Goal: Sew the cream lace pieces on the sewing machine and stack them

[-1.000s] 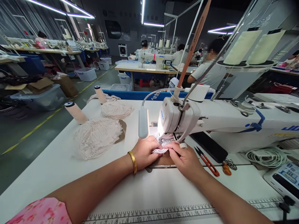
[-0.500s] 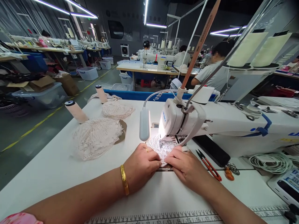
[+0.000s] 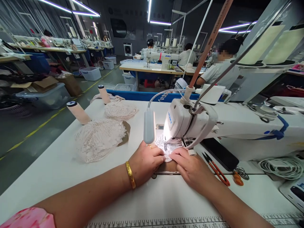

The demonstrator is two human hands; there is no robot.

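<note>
Lace (image 3: 166, 148) on table (image 3: 59, 171) under machine head (image 3: 180, 123), between both hands. Lace piles (image 3: 99, 139) left. Snips (image 3: 216, 169) right. Ruler (image 3: 154, 221) along near edge.

Single head-worn view, forward and down, close over the sewing table (image 3: 59, 171).

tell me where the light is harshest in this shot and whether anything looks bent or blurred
Head view: the brightest patch is on the lace under the sewing machine, partly washed out between the left hand and right hand; ceiling strip lights flare; the wide lens bows the table edge and ruler; a co-worker's face is blurred.
</note>
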